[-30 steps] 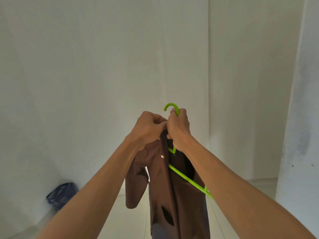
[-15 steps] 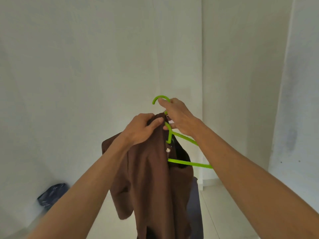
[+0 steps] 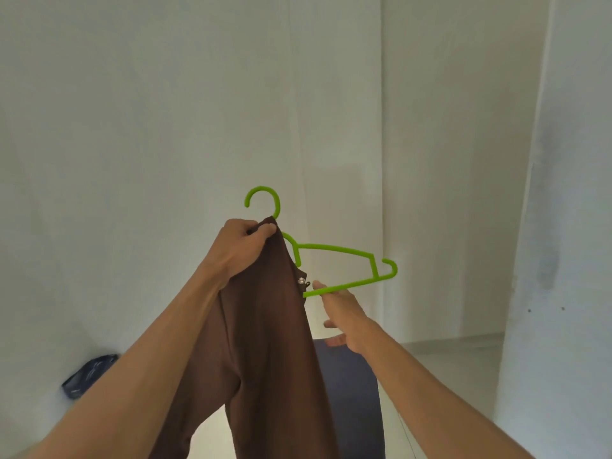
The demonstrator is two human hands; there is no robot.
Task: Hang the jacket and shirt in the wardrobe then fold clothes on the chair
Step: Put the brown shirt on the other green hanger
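left hand [image 3: 241, 248] is clenched on the top of the brown shirt [image 3: 265, 342], bunching the fabric right at the neck of the lime green plastic hanger [image 3: 334, 260], just under its hook. hook sticks up above the fist, pointing left. shirt hangs down from that grip in front of the left forearm, held up in the air at about chest height; only its left side looks draped on the hanger. a small metal snap shows on the shirt edge near the hanger's lower bar.

right hand [image 3: 341, 313] is below the hanger's right half, fingers loosely spread, not gripping; the lower bar crosses its fingertips, contact can't be confirmed. hanger's bare right arm juts out to the right, with a small notch hook at its end.

dark blue cloth [image 3: 351, 392] lies below the right hand. dark bag [image 3: 87, 376] sits on the floor by the white wall [image 3: 165, 127], lower left.
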